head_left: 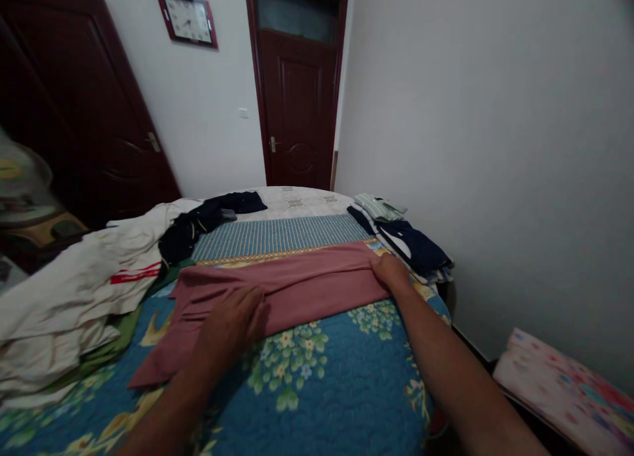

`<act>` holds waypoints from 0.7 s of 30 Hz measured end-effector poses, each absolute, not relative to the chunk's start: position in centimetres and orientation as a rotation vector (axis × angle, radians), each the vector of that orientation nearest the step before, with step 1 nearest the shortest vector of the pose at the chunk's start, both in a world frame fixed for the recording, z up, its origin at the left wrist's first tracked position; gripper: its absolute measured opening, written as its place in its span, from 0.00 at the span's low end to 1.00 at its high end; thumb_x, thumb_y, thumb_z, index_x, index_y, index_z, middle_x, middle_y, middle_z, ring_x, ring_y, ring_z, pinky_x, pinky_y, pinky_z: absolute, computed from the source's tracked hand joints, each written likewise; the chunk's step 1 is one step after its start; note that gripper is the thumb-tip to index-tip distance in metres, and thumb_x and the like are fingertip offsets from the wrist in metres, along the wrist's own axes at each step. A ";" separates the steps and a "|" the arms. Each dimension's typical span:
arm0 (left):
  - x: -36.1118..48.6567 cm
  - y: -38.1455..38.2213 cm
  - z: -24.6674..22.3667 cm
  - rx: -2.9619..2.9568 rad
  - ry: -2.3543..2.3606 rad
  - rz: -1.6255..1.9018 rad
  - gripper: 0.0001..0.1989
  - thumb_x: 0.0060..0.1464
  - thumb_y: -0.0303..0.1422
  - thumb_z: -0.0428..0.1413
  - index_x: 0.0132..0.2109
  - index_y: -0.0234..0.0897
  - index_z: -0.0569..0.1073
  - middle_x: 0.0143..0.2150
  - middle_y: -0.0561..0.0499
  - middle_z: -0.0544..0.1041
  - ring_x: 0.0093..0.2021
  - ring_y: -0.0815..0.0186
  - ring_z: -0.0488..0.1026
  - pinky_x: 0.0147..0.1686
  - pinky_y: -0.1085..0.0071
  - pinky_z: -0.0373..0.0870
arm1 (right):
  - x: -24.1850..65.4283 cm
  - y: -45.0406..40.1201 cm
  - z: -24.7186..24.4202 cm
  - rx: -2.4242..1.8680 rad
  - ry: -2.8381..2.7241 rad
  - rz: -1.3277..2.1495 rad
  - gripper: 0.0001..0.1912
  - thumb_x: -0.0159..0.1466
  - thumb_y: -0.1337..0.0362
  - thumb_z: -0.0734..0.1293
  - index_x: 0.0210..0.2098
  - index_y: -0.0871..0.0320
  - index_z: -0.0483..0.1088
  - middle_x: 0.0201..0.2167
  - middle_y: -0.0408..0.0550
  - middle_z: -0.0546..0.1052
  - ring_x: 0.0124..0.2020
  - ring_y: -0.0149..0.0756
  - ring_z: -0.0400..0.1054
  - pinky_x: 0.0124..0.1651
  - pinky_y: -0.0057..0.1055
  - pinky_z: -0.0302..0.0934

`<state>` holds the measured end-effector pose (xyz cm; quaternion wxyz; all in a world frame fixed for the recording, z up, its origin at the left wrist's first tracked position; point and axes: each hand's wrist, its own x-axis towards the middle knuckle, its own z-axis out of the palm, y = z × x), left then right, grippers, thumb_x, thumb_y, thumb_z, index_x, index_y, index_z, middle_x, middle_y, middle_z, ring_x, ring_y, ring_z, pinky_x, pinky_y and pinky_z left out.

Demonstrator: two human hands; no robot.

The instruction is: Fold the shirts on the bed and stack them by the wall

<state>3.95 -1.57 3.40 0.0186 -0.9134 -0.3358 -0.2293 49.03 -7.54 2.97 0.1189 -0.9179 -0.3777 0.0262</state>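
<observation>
A dusty pink garment (pixel 317 284) lies stretched across the bed in a long folded strip, its wider, creased end at the left. On its left part rests my left hand (pixel 232 321), palm down with the fingers laid on the cloth. At the right end, my right hand (pixel 391 271) has its fingers closed on the garment's edge. Under the cloth is a blue quilted cover (pixel 347 377) with flower patterns.
White clothes (pixel 84 291) and dark clothes (pixel 183 235) are heaped on the left. Folded clothes (pixel 413 241) are stacked at the bed's right edge, near the wall. A pink patterned box (pixel 564 390) stands at the lower right. Beyond the bed is a door (pixel 302 99).
</observation>
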 end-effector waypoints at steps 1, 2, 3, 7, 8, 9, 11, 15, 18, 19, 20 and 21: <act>3.9 -0.9 3.8 -2.838 -1.094 -0.666 0.21 0.73 0.39 0.45 0.58 0.41 0.79 0.61 0.40 0.82 0.62 0.50 0.77 0.66 0.50 0.69 | 49.3 -7.5 3.1 -2.679 -1.116 0.111 0.31 0.75 0.50 0.59 0.59 0.69 0.79 0.55 0.74 0.81 0.57 0.59 0.77 0.56 0.43 0.67; 3.8 -0.2 4.2 -2.835 -1.152 -0.606 0.21 0.73 0.39 0.44 0.57 0.40 0.79 0.61 0.39 0.82 0.62 0.50 0.77 0.65 0.51 0.69 | 49.5 -7.5 3.1 -2.670 -1.138 0.137 0.31 0.75 0.50 0.59 0.58 0.69 0.79 0.55 0.74 0.81 0.57 0.58 0.77 0.56 0.42 0.67; 3.6 0.5 4.5 -2.827 -1.216 -0.542 0.20 0.73 0.38 0.45 0.57 0.40 0.79 0.61 0.39 0.81 0.63 0.49 0.76 0.64 0.51 0.69 | 49.8 -7.6 3.1 -2.659 -1.167 0.156 0.31 0.75 0.49 0.58 0.57 0.69 0.80 0.55 0.74 0.81 0.57 0.57 0.77 0.56 0.41 0.67; 2.2 2.8 4.2 -2.685 -1.534 -0.355 0.22 0.70 0.40 0.49 0.63 0.37 0.75 0.67 0.34 0.76 0.66 0.47 0.72 0.64 0.51 0.66 | 51.3 -7.5 2.3 -2.614 -1.245 0.208 0.32 0.74 0.48 0.58 0.51 0.69 0.83 0.51 0.74 0.82 0.54 0.57 0.79 0.52 0.40 0.67; 1.8 3.1 3.9 -2.631 -1.618 -0.337 0.24 0.70 0.42 0.50 0.66 0.36 0.73 0.69 0.33 0.73 0.68 0.45 0.70 0.65 0.49 0.64 | 51.7 -7.3 2.2 -2.594 -1.248 0.222 0.32 0.74 0.47 0.59 0.49 0.68 0.84 0.49 0.74 0.83 0.53 0.57 0.79 0.51 0.40 0.67; 1.4 3.4 3.4 -2.582 -1.689 -0.325 0.27 0.70 0.45 0.50 0.68 0.36 0.71 0.72 0.32 0.70 0.70 0.43 0.68 0.67 0.47 0.62 | 52.0 -7.2 2.1 -2.570 -1.241 0.247 0.31 0.73 0.47 0.60 0.47 0.67 0.84 0.47 0.73 0.83 0.52 0.57 0.79 0.50 0.41 0.68; 0.9 3.7 2.6 -2.512 -1.789 -0.317 0.31 0.70 0.49 0.49 0.71 0.36 0.69 0.76 0.31 0.64 0.74 0.40 0.63 0.69 0.43 0.58 | 52.4 -7.0 2.2 -2.519 -1.190 0.321 0.27 0.70 0.48 0.65 0.45 0.64 0.85 0.43 0.70 0.84 0.49 0.57 0.80 0.48 0.41 0.69; 0.3 4.3 1.6 -2.443 -1.860 -0.354 0.38 0.69 0.55 0.49 0.74 0.33 0.65 0.78 0.28 0.61 0.77 0.37 0.58 0.71 0.42 0.55 | 52.8 -7.1 2.5 -2.422 -1.067 0.468 0.23 0.63 0.48 0.72 0.42 0.63 0.85 0.38 0.65 0.85 0.45 0.55 0.80 0.47 0.40 0.70; -0.1 5.1 1.3 -2.413 -1.913 -0.354 0.40 0.68 0.57 0.48 0.74 0.32 0.64 0.79 0.30 0.60 0.78 0.36 0.55 0.73 0.41 0.53 | 53.2 -7.4 2.2 -2.363 -1.088 0.508 0.25 0.64 0.47 0.71 0.40 0.65 0.84 0.40 0.64 0.85 0.44 0.53 0.80 0.45 0.38 0.70; -0.2 5.4 1.2 -2.415 -1.929 -0.349 0.40 0.68 0.57 0.48 0.74 0.33 0.64 0.79 0.30 0.60 0.78 0.36 0.55 0.73 0.41 0.53 | 53.4 -7.4 2.0 -2.354 -1.100 0.512 0.24 0.65 0.47 0.71 0.39 0.65 0.83 0.40 0.64 0.85 0.43 0.52 0.80 0.44 0.37 0.70; -0.3 5.6 1.1 -2.416 -1.941 -0.352 0.40 0.68 0.57 0.47 0.74 0.33 0.64 0.78 0.30 0.61 0.78 0.36 0.56 0.73 0.39 0.52 | 53.5 -7.5 1.8 -2.341 -1.096 0.522 0.24 0.65 0.47 0.71 0.38 0.65 0.83 0.40 0.63 0.85 0.42 0.51 0.80 0.43 0.36 0.70; -0.4 5.7 1.1 -2.415 -1.943 -0.365 0.40 0.68 0.57 0.47 0.74 0.33 0.64 0.78 0.30 0.61 0.77 0.36 0.57 0.72 0.38 0.52 | 53.5 -7.5 1.7 -2.320 -1.067 0.551 0.23 0.64 0.47 0.71 0.37 0.64 0.82 0.39 0.63 0.85 0.41 0.50 0.80 0.42 0.36 0.70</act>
